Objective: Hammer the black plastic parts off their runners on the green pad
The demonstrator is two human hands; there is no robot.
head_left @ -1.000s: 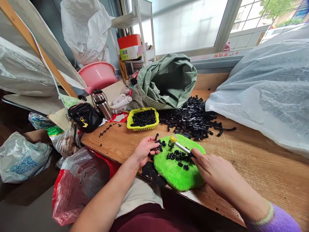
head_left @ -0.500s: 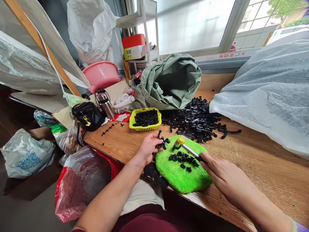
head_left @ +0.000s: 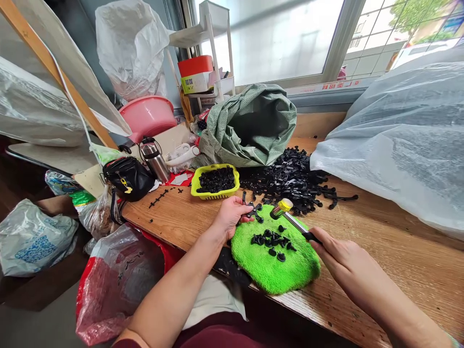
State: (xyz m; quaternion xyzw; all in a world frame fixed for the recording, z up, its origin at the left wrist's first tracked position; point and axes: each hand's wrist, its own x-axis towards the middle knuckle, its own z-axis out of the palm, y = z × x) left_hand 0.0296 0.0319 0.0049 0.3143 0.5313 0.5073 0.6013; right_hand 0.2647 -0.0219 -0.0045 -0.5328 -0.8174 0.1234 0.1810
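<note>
Left hand point(head_left: 231, 215) pinches black part point(head_left: 251, 209) at mat's point(head_left: 275, 275) edge; right point(head_left: 337, 249) grips mallet point(head_left: 292, 220), likely for striking clearance.

The mat point(head_left: 297, 263) is fluffy green cloth on a desk point(head_left: 384, 241) of grained, lightly glossy wood. The hammer point(head_left: 296, 223) has a shiny metal shaft; the basket point(head_left: 214, 196) is smooth yellow plastic, the sack point(head_left: 217, 116) rough, woven-looking and matt.

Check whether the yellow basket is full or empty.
Well filled: small black parts cover the inside of the yellow basket almost up to its rim.
</note>
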